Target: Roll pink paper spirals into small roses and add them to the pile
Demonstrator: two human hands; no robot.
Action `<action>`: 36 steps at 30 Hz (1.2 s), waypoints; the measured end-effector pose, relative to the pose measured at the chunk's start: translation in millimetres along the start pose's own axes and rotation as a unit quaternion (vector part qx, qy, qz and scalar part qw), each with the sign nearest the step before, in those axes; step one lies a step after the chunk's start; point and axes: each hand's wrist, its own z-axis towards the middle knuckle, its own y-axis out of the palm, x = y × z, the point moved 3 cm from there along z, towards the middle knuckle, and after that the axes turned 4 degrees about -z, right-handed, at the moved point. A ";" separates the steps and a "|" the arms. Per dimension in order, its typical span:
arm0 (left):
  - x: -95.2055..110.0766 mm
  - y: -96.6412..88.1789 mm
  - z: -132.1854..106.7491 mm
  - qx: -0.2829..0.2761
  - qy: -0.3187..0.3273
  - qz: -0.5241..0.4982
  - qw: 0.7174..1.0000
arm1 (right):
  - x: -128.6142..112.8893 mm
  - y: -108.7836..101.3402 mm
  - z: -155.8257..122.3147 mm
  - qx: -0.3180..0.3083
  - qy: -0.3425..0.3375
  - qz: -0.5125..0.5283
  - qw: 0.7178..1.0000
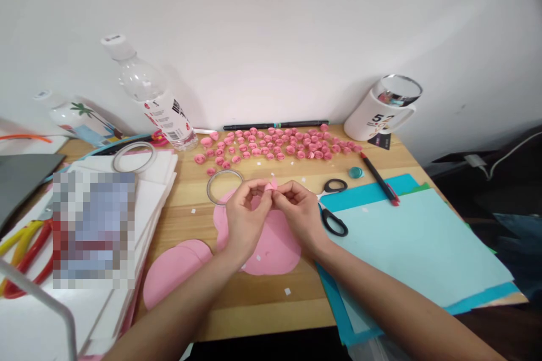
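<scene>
Between the fingertips of both hands is a small piece of pink paper [271, 185], partly hidden by the fingers. My left hand [249, 211] pinches it from the left, and my right hand [297, 208] pinches it from the right. Beneath them lie large pink paper circles [275, 242], overlapping one another. More pink circles [175, 271] are stacked to the left. Behind the hands, many small rolled pink paper flowers [271, 141] spread across the wooden table. Black-handled scissors [335, 222] lie just right of my right hand, and a roll of tape [210, 186] rests behind my left.
Light blue paper sheets [415, 254] cover the right side, with a pen [381, 180] across their far edge. A white mug [376, 113] and a plastic bottle [156, 96] stand by the wall. White papers [148, 197], another tape roll [134, 156] and red-yellow-handled scissors [29, 259] occupy the left.
</scene>
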 end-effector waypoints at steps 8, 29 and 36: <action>11.2 -5.1 2.4 -0.004 0.142 0.112 0.983 | -2.5 -2.9 2.0 -0.014 -0.077 -0.038 0.996; 8.0 -3.6 0.0 -0.009 0.163 0.142 0.976 | 1.0 -1.2 3.3 -0.007 0.000 0.005 1.000; 11.7 -6.6 7.3 -0.040 0.178 0.142 0.973 | -2.3 -2.5 9.8 -0.069 0.008 0.041 0.997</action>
